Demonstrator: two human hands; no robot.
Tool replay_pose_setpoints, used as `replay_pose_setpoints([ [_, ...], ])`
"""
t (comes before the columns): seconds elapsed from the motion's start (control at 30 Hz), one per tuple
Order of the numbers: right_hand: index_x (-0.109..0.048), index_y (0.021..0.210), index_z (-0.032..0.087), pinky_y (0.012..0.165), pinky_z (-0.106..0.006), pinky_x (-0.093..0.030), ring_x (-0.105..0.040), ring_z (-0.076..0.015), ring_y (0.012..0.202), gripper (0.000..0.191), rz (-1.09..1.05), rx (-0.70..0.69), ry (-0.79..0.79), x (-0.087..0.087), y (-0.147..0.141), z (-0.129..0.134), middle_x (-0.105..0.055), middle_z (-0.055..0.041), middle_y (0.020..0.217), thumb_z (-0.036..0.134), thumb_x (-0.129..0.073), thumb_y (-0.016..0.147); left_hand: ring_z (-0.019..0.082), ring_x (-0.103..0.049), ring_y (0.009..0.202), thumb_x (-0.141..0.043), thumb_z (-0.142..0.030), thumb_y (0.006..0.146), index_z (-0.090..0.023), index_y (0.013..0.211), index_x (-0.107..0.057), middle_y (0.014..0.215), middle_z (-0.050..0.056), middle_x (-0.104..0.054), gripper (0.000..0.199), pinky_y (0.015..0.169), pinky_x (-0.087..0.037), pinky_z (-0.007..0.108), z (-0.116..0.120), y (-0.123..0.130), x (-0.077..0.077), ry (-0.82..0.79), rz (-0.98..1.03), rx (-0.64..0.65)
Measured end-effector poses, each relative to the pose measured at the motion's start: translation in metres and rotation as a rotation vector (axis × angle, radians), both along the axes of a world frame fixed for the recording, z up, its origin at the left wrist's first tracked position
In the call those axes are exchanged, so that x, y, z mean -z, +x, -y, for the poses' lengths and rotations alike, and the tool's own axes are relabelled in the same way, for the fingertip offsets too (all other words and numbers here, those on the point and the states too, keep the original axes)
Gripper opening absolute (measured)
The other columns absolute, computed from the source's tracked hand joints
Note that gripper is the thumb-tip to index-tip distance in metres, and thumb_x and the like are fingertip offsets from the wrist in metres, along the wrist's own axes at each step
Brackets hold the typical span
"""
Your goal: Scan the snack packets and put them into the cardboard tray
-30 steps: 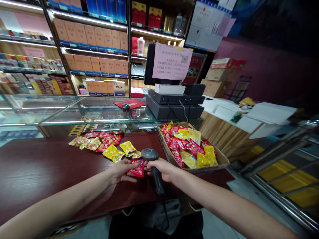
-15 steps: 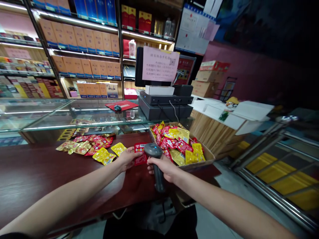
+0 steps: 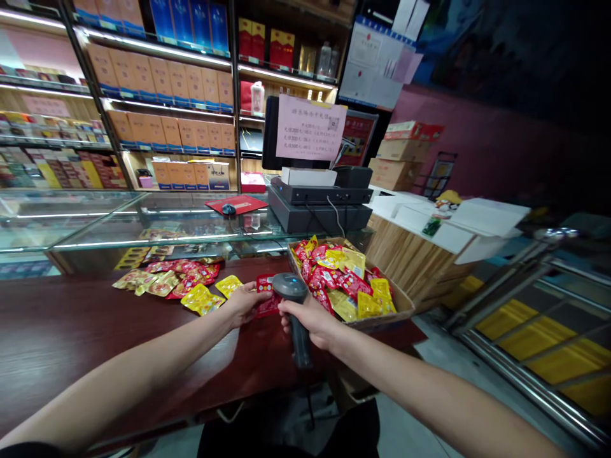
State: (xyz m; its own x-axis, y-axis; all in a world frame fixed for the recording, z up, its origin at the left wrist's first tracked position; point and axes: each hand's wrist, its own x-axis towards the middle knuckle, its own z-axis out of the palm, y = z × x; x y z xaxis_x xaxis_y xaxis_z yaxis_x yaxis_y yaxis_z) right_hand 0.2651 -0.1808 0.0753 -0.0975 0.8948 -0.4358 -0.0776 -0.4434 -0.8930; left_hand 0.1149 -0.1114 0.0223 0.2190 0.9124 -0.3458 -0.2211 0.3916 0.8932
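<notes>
Right hand (image 3: 309, 320) gripping black handheld barcode scanner (image 3: 289, 287); left hand (image 3: 245, 303) gripping red foil snack packet (image 3: 264, 299); brown cardboard tray (image 3: 407, 304) at 2 o'clock.

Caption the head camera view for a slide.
Left hand holds a red snack packet under a barcode scanner in the right hand.

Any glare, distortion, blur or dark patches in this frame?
Head view: wide-angle distortion bends the shelves and stretches the left forearm and right forearm; strip lights glare off the glass counter; the wall at upper right falls dark; the barcode scanner shows little blur.
</notes>
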Motion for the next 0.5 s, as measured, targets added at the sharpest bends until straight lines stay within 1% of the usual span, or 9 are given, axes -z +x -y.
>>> replay_pose_setpoints([
  [0.17, -0.055, 0.064, 0.015, 0.044, -0.020, -0.043, -0.051, -0.0080, 0.040, 0.011, -0.008, 0.012, 0.002, -0.002, -0.001, 0.000, -0.055, 0.0020, 0.047, 0.015, -0.057, 0.075, 0.015, -0.065, 0.055, -0.080, -0.017, 0.061, -0.013, 0.083, -0.060, 0.072, 0.006, -0.070, 0.029, 0.052, -0.053, 0.025, -0.004, -0.003, 0.003, 0.030, 0.025, 0.042],
  [0.3, -0.056, 0.065, 0.015, 0.045, -0.021, -0.044, -0.052, -0.0090, 0.044, 0.007, -0.038, 0.028, 0.016, 0.000, -0.001, -0.003, -0.056, 0.0019, 0.049, 0.015, -0.059, 0.071, 0.014, -0.064, 0.053, -0.081, -0.017, 0.060, -0.014, 0.086, -0.061, 0.071, 0.004, -0.070, 0.033, 0.051, -0.053, 0.024, -0.003, -0.003, 0.001, 0.006, 0.008, 0.013],
  [0.37, -0.059, 0.068, 0.015, 0.049, -0.021, -0.045, -0.055, -0.0095, 0.051, 0.005, -0.054, 0.087, 0.051, 0.002, -0.001, -0.005, -0.059, 0.0015, 0.056, 0.012, -0.062, 0.066, 0.014, -0.065, 0.054, -0.079, -0.013, 0.062, -0.014, 0.088, -0.062, 0.073, 0.005, -0.071, 0.032, 0.053, -0.054, 0.024, 0.000, -0.003, -0.004, -0.010, 0.025, 0.013],
  [0.43, -0.061, 0.072, 0.015, 0.054, -0.020, -0.047, -0.057, -0.0092, 0.058, 0.015, -0.040, 0.180, 0.112, 0.005, 0.000, -0.007, -0.062, 0.0020, 0.065, 0.007, -0.064, 0.060, 0.014, -0.066, 0.058, -0.077, -0.010, 0.064, -0.013, 0.090, -0.062, 0.076, 0.006, -0.072, 0.030, 0.058, -0.055, 0.025, 0.003, -0.002, -0.009, -0.033, 0.053, 0.032],
  [0.5, -0.062, 0.075, 0.016, 0.057, -0.020, -0.047, -0.057, -0.0088, 0.061, 0.022, -0.015, 0.241, 0.145, 0.006, 0.002, -0.010, -0.063, 0.0027, 0.069, 0.005, -0.064, 0.056, 0.015, -0.067, 0.062, -0.074, -0.008, 0.067, -0.012, 0.093, -0.063, 0.078, 0.007, -0.072, 0.028, 0.062, -0.056, 0.027, 0.006, -0.002, -0.013, -0.064, 0.065, 0.053],
])
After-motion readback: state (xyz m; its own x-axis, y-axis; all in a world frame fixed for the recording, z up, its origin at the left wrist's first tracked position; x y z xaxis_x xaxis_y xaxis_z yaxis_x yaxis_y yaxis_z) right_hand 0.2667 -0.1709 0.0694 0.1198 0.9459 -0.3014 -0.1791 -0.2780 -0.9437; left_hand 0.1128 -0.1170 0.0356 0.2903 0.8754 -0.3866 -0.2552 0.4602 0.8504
